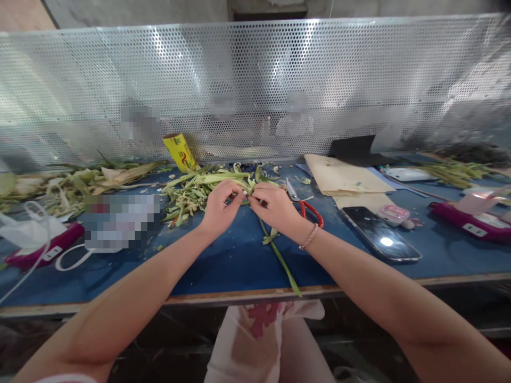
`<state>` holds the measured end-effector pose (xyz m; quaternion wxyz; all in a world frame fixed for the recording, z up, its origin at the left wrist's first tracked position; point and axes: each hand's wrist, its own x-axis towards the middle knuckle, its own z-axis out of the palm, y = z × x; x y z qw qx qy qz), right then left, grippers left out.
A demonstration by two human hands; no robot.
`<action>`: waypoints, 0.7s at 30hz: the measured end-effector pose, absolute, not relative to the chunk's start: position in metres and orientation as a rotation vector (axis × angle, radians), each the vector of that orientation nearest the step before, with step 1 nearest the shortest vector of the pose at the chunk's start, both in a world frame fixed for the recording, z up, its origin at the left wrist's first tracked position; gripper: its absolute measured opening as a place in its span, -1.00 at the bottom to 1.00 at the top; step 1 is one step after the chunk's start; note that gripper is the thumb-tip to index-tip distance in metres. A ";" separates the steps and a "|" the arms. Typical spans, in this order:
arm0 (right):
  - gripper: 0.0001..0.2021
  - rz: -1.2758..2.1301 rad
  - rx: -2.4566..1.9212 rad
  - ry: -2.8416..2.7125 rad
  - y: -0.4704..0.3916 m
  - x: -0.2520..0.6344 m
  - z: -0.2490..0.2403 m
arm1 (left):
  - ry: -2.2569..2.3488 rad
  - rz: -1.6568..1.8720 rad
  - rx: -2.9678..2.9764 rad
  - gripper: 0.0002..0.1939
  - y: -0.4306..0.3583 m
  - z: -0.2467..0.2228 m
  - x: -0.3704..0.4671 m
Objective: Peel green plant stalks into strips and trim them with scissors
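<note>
My left hand (224, 206) and my right hand (273, 206) meet over the blue table, fingers pinched round a green plant stem (281, 258). The stem runs down from between my hands to the table's front edge. Its upper end, with small leaves, shows at my fingertips. A heap of pale green plant pieces (181, 199) lies just left of my left hand. Red-handled scissors (312, 213) rest beside my right wrist, blades pointing away.
A yellow tube (179, 152) stands tilted behind the heap. To the right lie brown paper (345, 175), a phone (379, 234) and a pink case (394, 214). Purple power strips (469, 222) sit at both sides. A perforated metal screen (255, 69) closes off the back.
</note>
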<state>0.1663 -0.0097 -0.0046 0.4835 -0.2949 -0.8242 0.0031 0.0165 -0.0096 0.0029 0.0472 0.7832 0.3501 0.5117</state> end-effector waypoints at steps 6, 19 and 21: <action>-0.72 0.085 -0.629 -2.006 -0.009 0.165 -0.005 | 1.172 1.599 2.287 -0.84 -0.013 0.001 0.017; -0.70 0.285 -0.602 -1.985 -0.009 0.165 -0.001 | 1.146 1.611 2.002 -0.83 -0.015 0.002 0.020; -0.74 0.502 -0.641 -1.927 -0.009 0.165 -0.003 | 1.114 1.611 1.985 -0.84 -0.013 0.002 0.019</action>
